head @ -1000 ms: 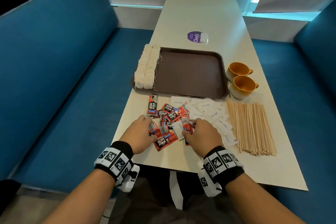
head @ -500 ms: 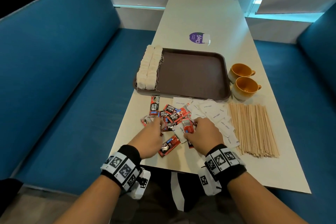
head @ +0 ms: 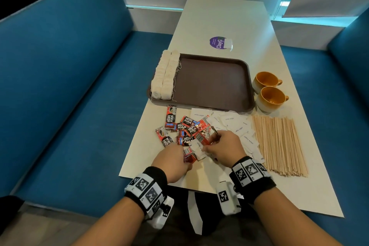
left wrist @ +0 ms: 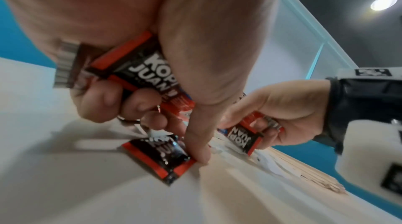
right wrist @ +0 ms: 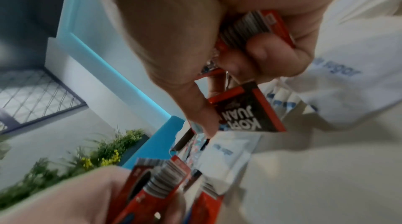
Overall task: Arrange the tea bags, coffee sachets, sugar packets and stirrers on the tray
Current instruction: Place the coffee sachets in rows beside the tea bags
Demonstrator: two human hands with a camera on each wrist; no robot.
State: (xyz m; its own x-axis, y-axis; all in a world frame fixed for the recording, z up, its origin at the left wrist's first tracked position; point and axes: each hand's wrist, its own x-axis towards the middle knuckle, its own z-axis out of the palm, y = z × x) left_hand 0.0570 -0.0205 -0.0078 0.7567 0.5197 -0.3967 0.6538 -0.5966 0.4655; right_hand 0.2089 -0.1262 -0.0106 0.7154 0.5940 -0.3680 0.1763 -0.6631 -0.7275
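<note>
On white desk (head: pixel 223 24): red-black foil coffee sachets (head: pixel 185 128) gripped in left hand (head: pixel 172 161) and right hand (head: pixel 224 149); light, slippery, best pinched by edges.

I sit in what looks like a café or canteen booth. Blue upholstered benches (head: pixel 65 78) run along both sides of a long pale desk (head: pixel 225 24) that butts against a white wall. A purple round sticker (head: pixel 218 42) reading "ClayG" is stuck on the desk. A brown serving tray (head: pixel 211 82) holds rows of tea bags (head: pixel 164 76), with two orange cups (head: pixel 268 90) beside it, and "Kopi Juan" coffee sachets (head: pixel 184 130), white sugar packets (head: pixel 233 124) and wooden stirrers (head: pixel 279 144) nearer me. My right wrist view catches greenery with yellow flowers (right wrist: pixel 87 155) behind a bench.
</note>
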